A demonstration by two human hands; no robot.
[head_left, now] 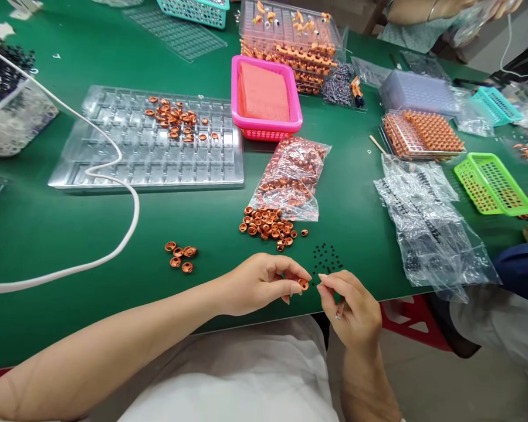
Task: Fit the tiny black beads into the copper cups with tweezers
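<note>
Ring [303, 285]: orange, pinched in left hand [257, 284] fingertips over the counter [48, 234] edge, presented to right hand [352, 310], itself pinched closed, contents indiscernible. Black beads [327, 258] and ring pile [270, 225] lie just ahead, likely for easy reach.

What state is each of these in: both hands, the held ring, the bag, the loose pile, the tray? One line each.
Left hand, pinching an orange ring at its fingertips.
Right hand, fingers curled near the ring; grip unclear.
Plastic bag, lying flat, full of rings.
Loose pile, heaped on the table beside the bag.
Clear tray, flat, a few rings scattered on it.
</note>
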